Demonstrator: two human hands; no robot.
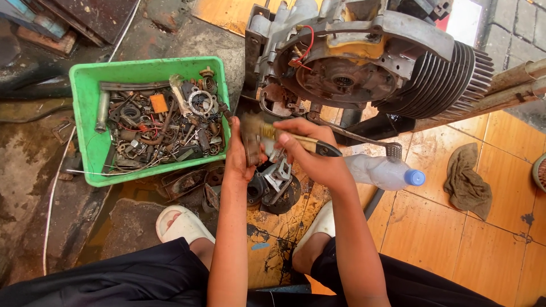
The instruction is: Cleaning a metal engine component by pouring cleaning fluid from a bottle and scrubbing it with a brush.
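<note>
Engine point(364, 62) with finned cylinder stands at the top, overhanging the tiled floor point(443, 227). Green tray point(85, 113) of parts sits left, near the hands. Right hand point(310, 150) grip clamped on paintbrush point(284, 139); left hand point(242, 153) grip closed on small metal part point(250, 142). Open floor lies right.

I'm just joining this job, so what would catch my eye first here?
The finned grey engine at top centre stands out, propped above the orange tiles. Left of it sits a bright green tub of rusty small parts. Below the engine, the right hand holds a paintbrush against a metal part in the left hand.
</note>
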